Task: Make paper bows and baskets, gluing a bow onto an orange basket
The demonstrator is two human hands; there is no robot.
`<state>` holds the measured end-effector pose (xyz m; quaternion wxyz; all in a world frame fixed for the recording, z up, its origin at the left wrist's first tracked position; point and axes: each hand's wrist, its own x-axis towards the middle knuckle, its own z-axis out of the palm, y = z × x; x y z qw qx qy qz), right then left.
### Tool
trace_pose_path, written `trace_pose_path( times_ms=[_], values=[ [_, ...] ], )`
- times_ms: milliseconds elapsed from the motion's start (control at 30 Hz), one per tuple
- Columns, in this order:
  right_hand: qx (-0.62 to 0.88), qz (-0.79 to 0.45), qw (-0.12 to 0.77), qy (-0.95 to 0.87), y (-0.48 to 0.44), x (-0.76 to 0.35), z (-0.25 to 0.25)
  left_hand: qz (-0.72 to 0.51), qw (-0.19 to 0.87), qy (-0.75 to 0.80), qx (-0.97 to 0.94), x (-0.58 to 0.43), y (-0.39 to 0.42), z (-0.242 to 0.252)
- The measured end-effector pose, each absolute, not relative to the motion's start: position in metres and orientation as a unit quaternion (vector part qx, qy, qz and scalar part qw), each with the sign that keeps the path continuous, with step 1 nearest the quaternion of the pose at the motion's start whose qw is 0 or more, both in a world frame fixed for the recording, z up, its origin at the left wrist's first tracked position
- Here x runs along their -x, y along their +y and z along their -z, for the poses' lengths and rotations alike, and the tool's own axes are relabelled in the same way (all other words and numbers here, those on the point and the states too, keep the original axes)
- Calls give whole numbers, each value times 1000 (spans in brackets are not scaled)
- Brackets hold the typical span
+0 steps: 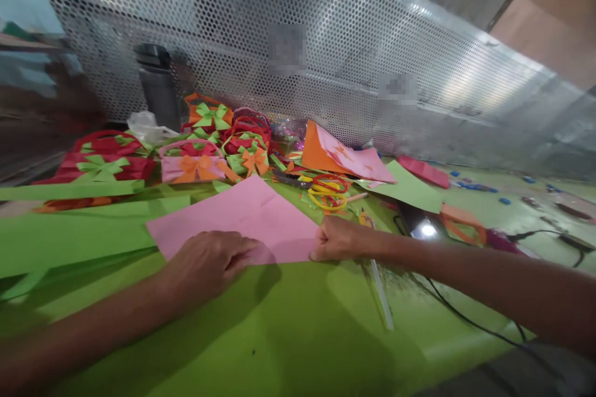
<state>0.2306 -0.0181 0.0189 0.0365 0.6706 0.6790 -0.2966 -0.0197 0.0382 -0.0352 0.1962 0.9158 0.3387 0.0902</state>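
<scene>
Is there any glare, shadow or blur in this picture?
Head view: white glare on the dark flat device; soft shadows on the green tabletop near the left hand; smeared far-left background; two pixelated patches over the perforated metal panel.

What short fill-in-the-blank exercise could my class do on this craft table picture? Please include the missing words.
1. The left hand and right hand both touch a sheet of paper coloured ____.
2. On the pink bag, the bow is ____.
3. The bottle stands near a metal panel full of small ____.
4. The table top is coloured ____.

Missing words: pink; orange; holes; green.
</scene>
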Motion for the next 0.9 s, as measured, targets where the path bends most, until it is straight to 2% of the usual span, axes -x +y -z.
trace_pose_path(
  times_ms=[100,267,433,567,733,900],
  values=[
    [-701,277,29,657,-29,-251,-14,-102,149,335,-925,21,39,39],
    [-739,246,27,627,-43,-265,-14,-98,125,318,-935,22,42,41],
    [-754,250,38,607,-48,-273,-15,-81,123,311,-939,24,39,37],
    [-753,190,40,628,-48,-275,-16,-23,138,327,-935,24,27,31],
    [-727,101,-14,679,-36,-264,-18,8,87,341,-936,20,12,30],
    [-673,169,-77,716,1,-243,-12,16,42,284,-958,15,2,31]
  ],
)
